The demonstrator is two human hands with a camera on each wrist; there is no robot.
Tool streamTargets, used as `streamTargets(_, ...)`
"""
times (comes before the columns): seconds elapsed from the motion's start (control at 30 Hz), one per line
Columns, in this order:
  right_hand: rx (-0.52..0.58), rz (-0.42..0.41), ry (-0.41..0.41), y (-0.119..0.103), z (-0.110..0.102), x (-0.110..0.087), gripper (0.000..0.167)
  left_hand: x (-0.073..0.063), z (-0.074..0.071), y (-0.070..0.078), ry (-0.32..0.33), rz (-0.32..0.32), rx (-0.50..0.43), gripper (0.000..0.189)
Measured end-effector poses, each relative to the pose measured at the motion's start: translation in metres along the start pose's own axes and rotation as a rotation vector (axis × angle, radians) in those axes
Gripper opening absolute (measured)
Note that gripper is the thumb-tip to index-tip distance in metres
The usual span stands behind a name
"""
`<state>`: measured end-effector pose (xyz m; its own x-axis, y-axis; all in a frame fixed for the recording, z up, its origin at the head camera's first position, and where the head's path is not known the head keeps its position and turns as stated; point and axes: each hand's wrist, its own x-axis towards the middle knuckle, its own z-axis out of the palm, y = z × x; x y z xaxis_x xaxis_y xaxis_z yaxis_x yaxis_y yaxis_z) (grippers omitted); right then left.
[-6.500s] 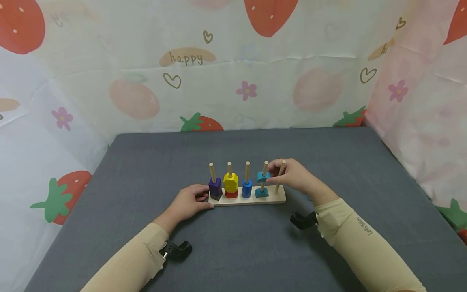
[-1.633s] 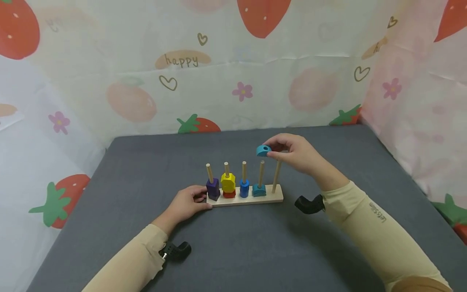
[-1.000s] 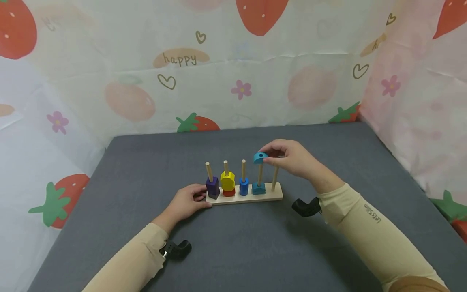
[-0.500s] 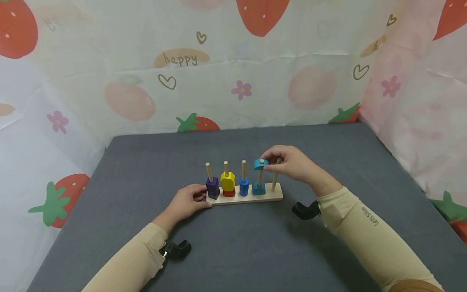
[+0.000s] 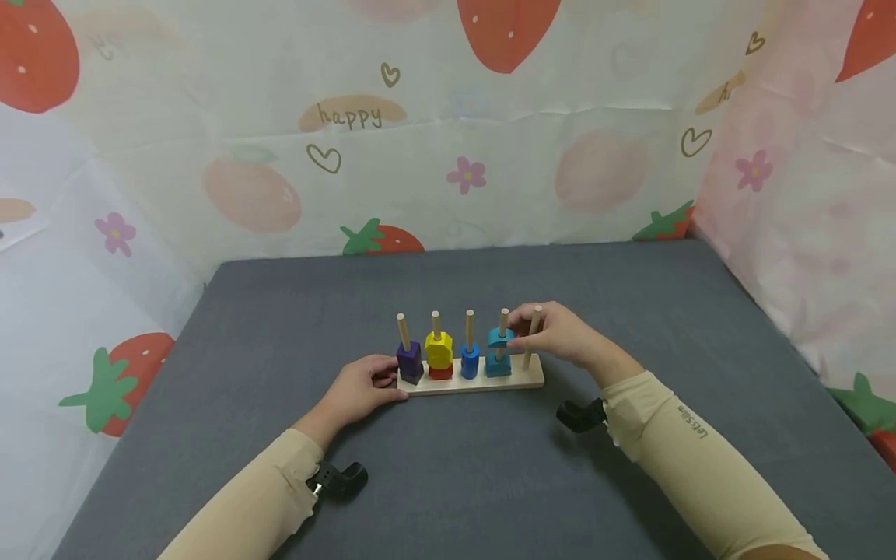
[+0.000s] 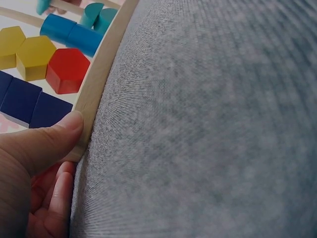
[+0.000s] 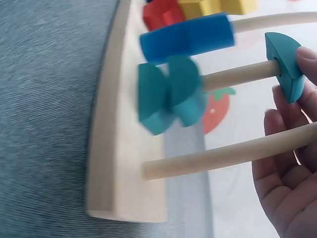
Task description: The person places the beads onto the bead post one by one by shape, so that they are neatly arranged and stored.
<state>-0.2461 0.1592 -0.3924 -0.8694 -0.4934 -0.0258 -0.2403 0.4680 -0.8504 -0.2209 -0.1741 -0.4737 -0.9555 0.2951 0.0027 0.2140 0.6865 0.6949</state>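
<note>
On the dark cloth stands a wooden peg stacker, its pale base [image 5: 476, 384] carrying several upright pegs. My left hand [image 5: 358, 385] grips the base's left end, thumb along the front edge in the left wrist view. My right hand [image 5: 560, 334] pinches a teal half-round block [image 7: 287, 64] threaded partway down the fourth peg. Below it, apart from it, two more teal half-round blocks [image 7: 185, 91] sit at the peg's foot. The bare fifth peg [image 7: 228, 153] passes in front of my right hand's fingers.
Other pegs hold dark purple blocks [image 5: 410, 360], yellow hexagons [image 5: 439, 349] over a red hexagon [image 5: 441, 373], and blue cylinders [image 5: 470, 362]. The grey cloth-covered table [image 5: 448, 474] surrounds the stacker. A strawberry-printed curtain [image 5: 420, 187] rises behind the table.
My right hand brought a teal half-round block above the fourth peg, threaded it on and has lowered it partway. Earlier, another teal block went down that peg. My left hand stays on the base.
</note>
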Motion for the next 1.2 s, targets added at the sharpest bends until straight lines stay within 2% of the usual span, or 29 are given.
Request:
streamTargets(0.27, 0.032, 0.016, -0.032, 0.016, 0.010, 0.005, 0.020, 0.001, 0.000, 0.000, 0.004, 0.003, -0.002, 0.053)
streamTargets(0.47, 0.003, 0.038, -0.042, 0.026, 0.016, 0.007, 0.021, 0.001, 0.001, -0.001, 0.003, -0.006, -0.013, 0.053)
streamTargets(0.8, -0.019, 0.051, -0.035, 0.027, 0.019, 0.009, 0.023, 0.003, -0.001, -0.001, -0.001, -0.011, -0.014, 0.053)
streamTargets(1.0, -0.019, 0.073, -0.056, 0.029, 0.008, 0.009, 0.030, 0.006, -0.003, 0.000, -0.026, -0.024, -0.016, 0.051)
streamTargets(1.2, -0.031, 0.058, -0.097, 0.026, -0.020, 0.002, 0.034, 0.010, -0.013, 0.004, -0.124, -0.028, -0.077, 0.054)
